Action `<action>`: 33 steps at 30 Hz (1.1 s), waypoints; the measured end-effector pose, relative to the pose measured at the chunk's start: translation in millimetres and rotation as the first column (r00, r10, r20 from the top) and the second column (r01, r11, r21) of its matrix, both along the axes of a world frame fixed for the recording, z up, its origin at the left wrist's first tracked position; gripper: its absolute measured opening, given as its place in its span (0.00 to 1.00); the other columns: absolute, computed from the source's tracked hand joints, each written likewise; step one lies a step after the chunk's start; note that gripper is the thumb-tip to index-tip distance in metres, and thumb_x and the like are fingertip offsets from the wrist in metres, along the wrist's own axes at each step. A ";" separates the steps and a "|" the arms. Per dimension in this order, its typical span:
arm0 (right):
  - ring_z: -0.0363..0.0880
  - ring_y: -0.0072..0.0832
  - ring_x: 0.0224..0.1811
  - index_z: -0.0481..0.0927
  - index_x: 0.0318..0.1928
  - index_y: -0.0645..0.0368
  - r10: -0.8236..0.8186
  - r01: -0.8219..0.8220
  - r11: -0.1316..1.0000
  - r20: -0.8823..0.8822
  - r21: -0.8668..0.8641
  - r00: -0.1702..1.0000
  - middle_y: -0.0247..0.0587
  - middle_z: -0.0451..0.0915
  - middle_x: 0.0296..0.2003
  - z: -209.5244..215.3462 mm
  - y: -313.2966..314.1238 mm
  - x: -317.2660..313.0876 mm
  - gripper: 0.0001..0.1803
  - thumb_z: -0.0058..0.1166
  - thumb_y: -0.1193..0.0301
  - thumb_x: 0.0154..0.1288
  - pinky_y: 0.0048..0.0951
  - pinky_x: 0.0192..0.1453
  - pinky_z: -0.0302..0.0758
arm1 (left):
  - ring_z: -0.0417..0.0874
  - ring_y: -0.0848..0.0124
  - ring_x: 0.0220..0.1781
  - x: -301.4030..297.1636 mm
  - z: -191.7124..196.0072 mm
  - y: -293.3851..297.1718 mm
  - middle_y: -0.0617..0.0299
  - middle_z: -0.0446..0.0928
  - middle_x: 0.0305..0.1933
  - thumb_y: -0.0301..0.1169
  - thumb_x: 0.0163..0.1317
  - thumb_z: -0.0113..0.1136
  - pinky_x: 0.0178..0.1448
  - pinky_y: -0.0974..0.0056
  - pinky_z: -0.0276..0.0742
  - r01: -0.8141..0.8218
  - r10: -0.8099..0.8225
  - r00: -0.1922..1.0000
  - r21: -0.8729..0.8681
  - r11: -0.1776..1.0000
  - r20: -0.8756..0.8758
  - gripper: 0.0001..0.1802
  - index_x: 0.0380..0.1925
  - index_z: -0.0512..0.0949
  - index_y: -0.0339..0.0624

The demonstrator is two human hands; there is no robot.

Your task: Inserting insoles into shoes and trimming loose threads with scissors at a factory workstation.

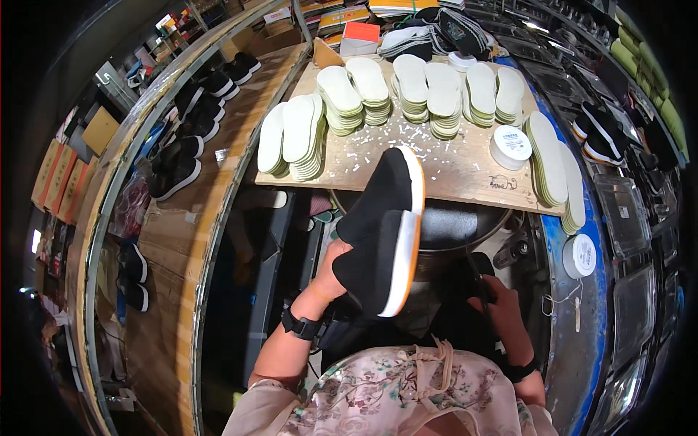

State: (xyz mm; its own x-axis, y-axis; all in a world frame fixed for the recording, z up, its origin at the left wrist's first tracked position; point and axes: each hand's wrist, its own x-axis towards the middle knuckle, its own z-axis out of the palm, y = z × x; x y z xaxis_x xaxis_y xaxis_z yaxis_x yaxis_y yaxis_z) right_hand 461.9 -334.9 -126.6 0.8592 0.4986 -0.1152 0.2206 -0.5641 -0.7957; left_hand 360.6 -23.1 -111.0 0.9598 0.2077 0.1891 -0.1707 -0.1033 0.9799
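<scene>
My left hand (331,270) is closed on a pair of black shoes (369,267), held up in front of the wooden board. They have black fabric uppers, white midsoles and thin orange outsoles. One shoe overlaps the other, and most of my fingers are hidden behind them. Lower and to the right, my right hand (503,309) is closed around a slim dark tool (476,270). The tool points up and away from me; its exact kind is lost against the dark background. Stacks of pale insoles (299,131) stand on the wooden board (465,182) beyond the shoes.
Small white scraps (378,138) litter the board. White round spools (511,147) sit on its right side and on the blue bench edge (571,320). Black shoes (174,174) line the left shelf. A dark round basin (451,229) lies below the board. Clear plastic boxes (632,312) stand at right.
</scene>
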 end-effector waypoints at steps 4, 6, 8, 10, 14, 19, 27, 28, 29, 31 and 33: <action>0.81 0.39 0.31 0.74 0.47 0.62 0.026 -0.028 0.999 0.057 0.019 0.998 0.51 0.79 0.26 -3.2 2.2 0.7 0.29 0.67 0.61 0.45 0.33 0.35 0.73 | 0.77 0.69 0.50 4.0 7.1 -5.8 0.57 0.78 0.47 0.26 0.53 0.57 0.55 0.67 0.69 -0.049 0.049 0.999 0.120 0.992 0.007 0.14 0.40 0.77 0.32; 0.80 0.38 0.30 0.74 0.47 0.62 0.017 -0.017 1.000 0.002 0.015 1.000 0.51 0.78 0.25 4.6 6.9 1.6 0.29 0.67 0.61 0.45 0.32 0.35 0.72 | 0.77 0.68 0.51 6.8 8.0 -5.1 0.56 0.77 0.48 0.26 0.53 0.57 0.55 0.67 0.69 -0.050 0.044 0.999 0.266 0.963 0.028 0.13 0.38 0.78 0.32; 0.80 0.37 0.28 0.74 0.47 0.62 0.007 -0.007 1.000 -0.053 0.012 0.999 0.50 0.78 0.25 6.7 7.5 2.5 0.29 0.67 0.61 0.45 0.31 0.34 0.72 | 0.77 0.66 0.52 8.9 9.8 -6.5 0.54 0.77 0.49 0.26 0.52 0.58 0.55 0.66 0.68 -0.041 0.029 0.998 0.267 0.963 0.048 0.13 0.38 0.79 0.33; 0.79 0.36 0.27 0.74 0.46 0.62 0.015 -0.014 1.000 -0.041 0.025 0.999 0.48 0.78 0.24 5.5 6.4 3.4 0.29 0.67 0.61 0.45 0.30 0.33 0.71 | 0.77 0.65 0.53 8.9 9.7 -5.6 0.53 0.78 0.48 0.25 0.51 0.58 0.55 0.66 0.69 -0.009 0.004 1.000 0.317 0.948 0.018 0.13 0.38 0.79 0.33; 0.78 0.30 0.25 0.73 0.47 0.62 0.003 -0.003 1.000 -0.016 0.030 1.000 0.47 0.77 0.22 -1.1 4.8 4.5 0.30 0.67 0.61 0.45 0.29 0.32 0.71 | 0.77 0.63 0.53 14.1 9.4 -11.9 0.52 0.78 0.47 0.25 0.50 0.59 0.55 0.65 0.70 -0.062 0.031 0.996 0.366 0.929 0.089 0.13 0.37 0.79 0.33; 0.74 0.20 0.26 0.72 0.51 0.59 -0.265 0.377 0.905 -0.434 0.196 0.861 0.34 0.76 0.23 0.1 14.5 10.8 0.29 0.66 0.73 0.46 0.23 0.32 0.71 | 0.78 0.51 0.44 30.0 -20.6 -7.1 0.46 0.78 0.38 0.21 0.48 0.54 0.48 0.60 0.72 -0.397 0.409 0.908 0.480 0.782 0.085 0.10 0.32 0.78 0.31; 0.80 0.31 0.38 0.68 0.54 0.59 0.102 -0.134 0.976 0.182 0.171 0.978 0.47 0.79 0.35 6.1 116.0 38.7 0.31 0.63 0.78 0.46 0.29 0.38 0.74 | 0.65 0.48 0.60 91.0 -28.1 10.5 0.34 0.65 0.56 0.31 0.56 0.51 0.65 0.60 0.60 -0.149 0.426 0.869 0.688 0.711 -0.252 0.26 0.51 0.65 0.22; 0.81 0.35 0.40 0.68 0.53 0.60 0.137 -0.172 0.972 0.214 0.157 0.967 0.51 0.79 0.38 9.7 130.7 39.0 0.30 0.62 0.77 0.47 0.30 0.41 0.74 | 0.65 0.49 0.61 88.7 -21.6 13.0 0.35 0.65 0.57 0.33 0.57 0.52 0.65 0.60 0.60 -0.124 0.402 0.867 0.655 0.745 -0.293 0.27 0.52 0.65 0.22; 0.80 0.40 0.40 0.68 0.53 0.60 0.160 -0.190 0.974 0.221 0.121 0.962 0.52 0.79 0.37 17.0 143.2 40.3 0.29 0.61 0.76 0.48 0.32 0.40 0.74 | 0.67 0.50 0.60 82.2 -24.4 24.5 0.38 0.66 0.57 0.37 0.58 0.52 0.64 0.60 0.60 -0.121 0.322 0.890 0.516 0.848 -0.321 0.27 0.54 0.66 0.28; 0.78 0.47 0.39 0.67 0.52 0.61 0.139 -0.194 0.970 0.321 0.147 0.937 0.53 0.78 0.35 9.8 152.7 54.8 0.26 0.58 0.73 0.51 0.36 0.38 0.74 | 0.75 0.57 0.52 71.8 5.0 14.4 0.48 0.75 0.49 0.31 0.61 0.49 0.58 0.62 0.67 -0.231 0.338 0.928 0.467 0.853 -0.157 0.17 0.48 0.73 0.34; 0.77 0.52 0.35 0.66 0.49 0.62 0.201 -0.254 0.962 0.366 0.103 0.909 0.56 0.77 0.30 17.1 181.1 45.7 0.23 0.54 0.72 0.52 0.44 0.35 0.73 | 0.75 0.64 0.51 41.6 -13.9 39.6 0.52 0.75 0.48 0.30 0.63 0.48 0.57 0.64 0.67 -0.452 0.497 0.867 0.348 0.821 -0.046 0.18 0.50 0.71 0.31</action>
State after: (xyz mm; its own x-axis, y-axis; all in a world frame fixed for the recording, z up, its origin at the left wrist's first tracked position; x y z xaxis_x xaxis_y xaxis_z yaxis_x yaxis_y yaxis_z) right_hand 507.6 -153.8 -109.5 0.6922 0.6734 0.2597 0.6075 -0.3493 -0.7134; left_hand 402.2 16.5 -124.8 0.7778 0.5940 0.2055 0.1051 -0.4453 0.8892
